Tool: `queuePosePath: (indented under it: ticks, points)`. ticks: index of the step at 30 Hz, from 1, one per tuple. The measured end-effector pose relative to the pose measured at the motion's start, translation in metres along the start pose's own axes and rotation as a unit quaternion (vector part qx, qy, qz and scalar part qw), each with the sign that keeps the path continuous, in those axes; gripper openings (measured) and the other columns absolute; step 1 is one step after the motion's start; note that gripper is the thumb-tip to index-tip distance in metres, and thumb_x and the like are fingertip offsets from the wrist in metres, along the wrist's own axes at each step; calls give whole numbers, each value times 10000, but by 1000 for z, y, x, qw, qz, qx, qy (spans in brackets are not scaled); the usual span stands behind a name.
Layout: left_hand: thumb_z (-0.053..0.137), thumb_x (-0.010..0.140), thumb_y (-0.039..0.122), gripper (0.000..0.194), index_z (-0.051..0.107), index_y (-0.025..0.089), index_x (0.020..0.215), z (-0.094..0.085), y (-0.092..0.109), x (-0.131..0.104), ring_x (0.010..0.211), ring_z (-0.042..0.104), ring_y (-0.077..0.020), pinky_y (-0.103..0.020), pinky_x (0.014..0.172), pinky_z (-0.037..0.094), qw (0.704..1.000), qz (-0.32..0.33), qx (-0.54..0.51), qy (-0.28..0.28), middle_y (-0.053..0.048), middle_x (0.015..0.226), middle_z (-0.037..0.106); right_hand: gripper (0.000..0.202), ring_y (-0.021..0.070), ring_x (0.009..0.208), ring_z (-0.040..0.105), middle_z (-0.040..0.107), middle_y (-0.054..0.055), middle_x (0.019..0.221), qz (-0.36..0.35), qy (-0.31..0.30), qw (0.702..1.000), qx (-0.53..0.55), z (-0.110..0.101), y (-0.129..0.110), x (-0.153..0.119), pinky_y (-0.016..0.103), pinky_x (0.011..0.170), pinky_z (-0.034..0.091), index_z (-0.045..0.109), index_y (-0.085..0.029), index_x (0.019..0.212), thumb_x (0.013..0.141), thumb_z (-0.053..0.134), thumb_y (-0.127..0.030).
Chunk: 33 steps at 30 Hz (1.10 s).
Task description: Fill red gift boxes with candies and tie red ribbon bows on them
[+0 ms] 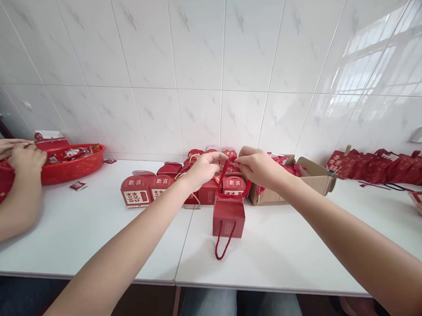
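A small red gift box (228,216) stands on the white table in front of me, its dark red rope handle (221,257) hanging down the near side onto the tabletop. Above the box a red ribbon (226,170) rises in a loop. My left hand (206,168) pinches the ribbon from the left, fingers closed. My right hand (255,166) is closed on the ribbon from the right, close beside the left one. Behind are several red boxes (136,190) with white labels and gold lettering, partly hidden by my hands.
An open cardboard box (312,180) with red ribbons stands behind my right forearm. Red bags (383,167) line the wall at right. At left, another person's hands are near a red basin (74,166) of sweets; a wrapped sweet (78,186) lies on the table (104,242).
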State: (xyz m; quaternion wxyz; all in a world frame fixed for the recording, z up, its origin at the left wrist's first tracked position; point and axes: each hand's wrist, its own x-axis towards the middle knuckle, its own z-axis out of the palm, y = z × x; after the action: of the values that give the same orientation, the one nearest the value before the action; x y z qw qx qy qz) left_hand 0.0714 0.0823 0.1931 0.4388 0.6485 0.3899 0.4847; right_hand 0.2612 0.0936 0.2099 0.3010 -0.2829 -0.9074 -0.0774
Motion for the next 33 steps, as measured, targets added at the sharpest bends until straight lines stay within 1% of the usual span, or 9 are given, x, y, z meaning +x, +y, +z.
queuePosePath:
  ticks: [4,8,14,16,19,23,25,28,33]
  points:
    - [673,651,117,231,629,174,871,1,0,-5,867,653,-188,-367,835,510,996,39,75,19,-33,884,686,310,113,586,462,531,67,782,-24,34,999,25,5,4,-1,264,556,383,634,-135,636,849,420,-65]
    - [689,688,163,155,652,151,838,4,2,-4,850,668,-192,-365,821,538,989,80,121,34,-63,881,706,308,130,616,493,554,72,792,-28,80,994,64,12,7,-3,273,571,405,645,-153,655,872,428,-127]
    - [649,714,131,96,673,134,807,12,1,-1,796,681,-163,-324,801,564,964,177,165,109,-74,858,725,226,158,695,575,615,58,798,92,145,972,158,24,0,-5,285,631,441,646,-167,679,852,503,-193]
    - [636,730,126,108,679,131,829,13,2,-1,794,682,-158,-310,790,566,950,208,194,127,-81,871,729,279,156,657,569,593,29,684,158,156,950,219,25,-4,-7,279,603,434,611,-167,620,858,525,-286]
    - [626,763,151,112,693,134,852,8,3,-2,802,685,-160,-297,770,564,929,241,242,143,-84,874,735,388,136,554,535,497,-18,506,259,160,892,333,23,-5,-11,262,534,414,562,-170,566,841,543,-443]
    - [616,781,164,96,707,158,812,-3,4,-5,764,665,-157,-285,705,550,878,289,335,182,-59,833,723,367,147,617,585,582,6,557,308,189,814,455,23,1,-20,257,566,455,638,-163,632,771,616,-501]
    - [610,780,159,98,704,156,807,-10,3,-8,766,660,-158,-282,696,544,870,293,350,189,-59,839,718,365,156,658,604,632,28,623,320,206,796,470,26,7,-27,267,612,475,660,-160,643,737,651,-512]
    - [616,774,182,96,701,152,809,-21,-3,-14,778,663,-172,-293,700,544,875,272,349,196,-68,856,717,355,161,699,612,660,36,682,340,232,783,466,34,15,-43,277,666,479,673,-167,673,720,668,-519]
    - [634,754,233,121,695,150,817,-42,-23,-28,801,675,-187,-318,775,552,911,200,288,217,-78,878,722,356,157,709,595,658,32,695,377,275,780,416,51,31,-74,262,645,452,682,-178,689,725,655,-532]
